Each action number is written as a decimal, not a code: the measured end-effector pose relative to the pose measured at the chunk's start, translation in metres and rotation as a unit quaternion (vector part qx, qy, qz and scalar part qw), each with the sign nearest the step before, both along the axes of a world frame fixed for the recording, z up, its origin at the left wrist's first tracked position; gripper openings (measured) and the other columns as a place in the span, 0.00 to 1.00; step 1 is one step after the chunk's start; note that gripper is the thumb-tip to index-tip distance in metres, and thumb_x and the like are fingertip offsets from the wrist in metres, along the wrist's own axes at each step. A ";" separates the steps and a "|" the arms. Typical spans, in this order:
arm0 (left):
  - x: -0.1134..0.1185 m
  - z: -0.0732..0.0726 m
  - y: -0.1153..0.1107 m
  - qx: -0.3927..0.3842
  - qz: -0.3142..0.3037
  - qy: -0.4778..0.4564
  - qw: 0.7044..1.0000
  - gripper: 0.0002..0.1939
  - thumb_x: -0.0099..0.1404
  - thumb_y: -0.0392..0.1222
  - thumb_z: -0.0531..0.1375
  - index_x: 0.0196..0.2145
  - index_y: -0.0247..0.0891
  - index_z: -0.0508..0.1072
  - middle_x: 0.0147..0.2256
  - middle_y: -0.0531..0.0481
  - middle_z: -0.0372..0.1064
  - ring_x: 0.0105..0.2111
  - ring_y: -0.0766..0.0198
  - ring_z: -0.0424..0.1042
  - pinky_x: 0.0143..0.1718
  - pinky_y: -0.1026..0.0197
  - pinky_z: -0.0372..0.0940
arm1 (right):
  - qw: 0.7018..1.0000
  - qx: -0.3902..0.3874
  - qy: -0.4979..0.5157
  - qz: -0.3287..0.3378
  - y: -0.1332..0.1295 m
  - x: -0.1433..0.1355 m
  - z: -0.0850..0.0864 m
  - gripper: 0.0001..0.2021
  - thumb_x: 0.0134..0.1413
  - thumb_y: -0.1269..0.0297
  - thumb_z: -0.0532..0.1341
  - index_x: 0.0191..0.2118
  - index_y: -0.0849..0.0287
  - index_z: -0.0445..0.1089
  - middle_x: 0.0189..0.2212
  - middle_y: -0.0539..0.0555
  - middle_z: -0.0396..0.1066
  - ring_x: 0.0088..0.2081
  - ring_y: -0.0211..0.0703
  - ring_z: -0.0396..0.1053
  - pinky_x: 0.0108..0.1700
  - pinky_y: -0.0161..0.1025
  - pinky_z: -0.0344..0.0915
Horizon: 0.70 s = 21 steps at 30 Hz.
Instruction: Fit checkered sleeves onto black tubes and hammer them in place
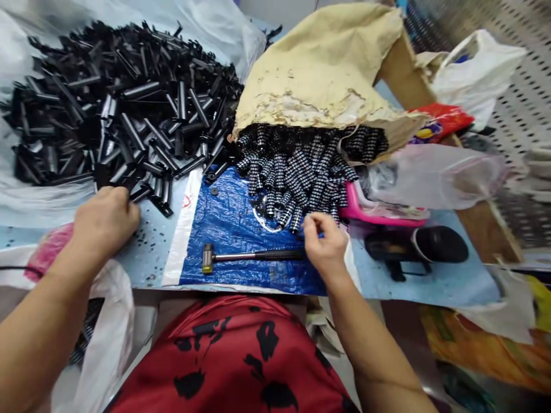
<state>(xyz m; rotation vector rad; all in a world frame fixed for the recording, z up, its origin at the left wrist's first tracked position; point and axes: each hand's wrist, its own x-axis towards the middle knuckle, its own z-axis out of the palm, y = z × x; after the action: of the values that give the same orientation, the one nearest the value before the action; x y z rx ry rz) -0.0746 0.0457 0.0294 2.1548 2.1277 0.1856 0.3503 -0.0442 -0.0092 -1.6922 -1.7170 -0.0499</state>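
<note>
My left hand (pixel 105 218) is at the near edge of a large heap of black plastic tube parts (pixel 142 115). Its fingers are curled, and a black part (pixel 101 175) sticks out just beyond the knuckles; the fingertips are hidden. My right hand (pixel 325 244) is closed in a pinch in front of a pile of black cylinders (pixel 297 178) with rows of light, shiny spots. Whatever its fingers may hold is too small or hidden to name. Between the hands lies a small hammer (pixel 235 257) with a yellow-tipped head, its black handle ending beside my right hand.
Blue plastic sheeting (pixel 224 218) covers the table's middle. A yellowish torn sack (pixel 318 69) spills the spotted cylinders. To the right are a pink tray (pixel 379 217), a clear bag (pixel 443 175) and a black cylindrical object (pixel 439 244). Tiny dark bits (pixel 150 246) dot the table.
</note>
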 end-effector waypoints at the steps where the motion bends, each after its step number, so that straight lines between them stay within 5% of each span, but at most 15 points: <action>1: 0.002 0.003 -0.005 0.030 0.005 -0.030 0.999 0.15 0.67 0.40 0.56 0.26 0.38 0.54 0.29 0.49 0.50 0.28 0.62 0.49 0.31 0.63 0.41 | 0.999 -0.004 -0.012 -0.051 0.008 0.012 0.003 0.13 0.70 0.55 0.57 0.43 0.60 0.73 0.34 0.56 0.78 0.31 0.42 0.75 0.37 0.39 0.70; 5: 0.027 0.003 -0.025 0.069 0.108 -0.290 0.948 0.11 0.62 0.39 0.63 0.26 0.37 0.64 0.24 0.54 0.59 0.25 0.68 0.56 0.30 0.64 0.49 | 0.979 -0.107 -0.078 -0.156 0.043 0.031 0.012 0.21 0.65 0.51 0.60 0.53 0.64 0.68 0.34 0.59 0.79 0.32 0.51 0.76 0.36 0.43 0.66; 9: 0.058 -0.008 -0.042 -0.022 0.163 -0.622 0.766 0.12 0.65 0.47 0.67 0.35 0.41 0.68 0.26 0.57 0.69 0.22 0.67 0.60 0.26 0.63 0.54 | 0.962 -0.191 -0.079 -0.181 0.062 0.028 0.012 0.23 0.63 0.56 0.62 0.58 0.63 0.64 0.33 0.59 0.79 0.34 0.54 0.76 0.40 0.45 0.66; 11: 0.067 -0.010 -0.051 -0.064 0.172 -0.685 0.705 0.15 0.63 0.46 0.69 0.43 0.44 0.70 0.25 0.57 0.70 0.21 0.67 0.60 0.24 0.64 0.53 | 0.971 -0.171 -0.019 -0.166 0.061 0.032 0.010 0.23 0.61 0.56 0.62 0.57 0.62 0.64 0.34 0.58 0.78 0.34 0.52 0.76 0.41 0.46 0.67; 15: 0.073 -0.008 -0.066 -0.136 0.209 -0.713 0.656 0.22 0.52 0.46 0.74 0.40 0.38 0.71 0.26 0.53 0.70 0.21 0.68 0.63 0.25 0.66 0.57 | 0.971 -0.068 0.219 -0.073 0.039 0.034 0.008 0.26 0.53 0.52 0.67 0.53 0.61 0.63 0.34 0.56 0.76 0.31 0.45 0.74 0.37 0.42 0.70; 17: 0.077 -0.009 -0.071 -0.154 0.197 -0.724 0.642 0.24 0.51 0.46 0.74 0.40 0.39 0.68 0.28 0.53 0.72 0.22 0.67 0.65 0.25 0.66 0.59 | 0.917 -0.065 0.393 -0.009 0.022 0.021 0.006 0.27 0.53 0.49 0.67 0.54 0.58 0.63 0.36 0.54 0.75 0.31 0.42 0.73 0.35 0.41 0.71; 21: 0.101 -0.012 -0.072 -0.201 0.122 -0.720 0.653 0.25 0.58 0.53 0.71 0.46 0.37 0.70 0.25 0.55 0.68 0.19 0.71 0.59 0.22 0.68 0.53 | 0.730 -0.239 0.635 0.087 -0.008 -0.033 0.000 0.24 0.61 0.43 0.62 0.54 0.56 0.66 0.34 0.51 0.71 0.24 0.35 0.66 0.28 0.37 0.65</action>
<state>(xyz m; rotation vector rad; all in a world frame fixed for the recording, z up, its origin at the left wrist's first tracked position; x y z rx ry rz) 0.0269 -0.0263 0.0171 0.7275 1.1647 0.9368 0.3177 -0.0519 -0.0088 -1.2390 -0.7652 1.4143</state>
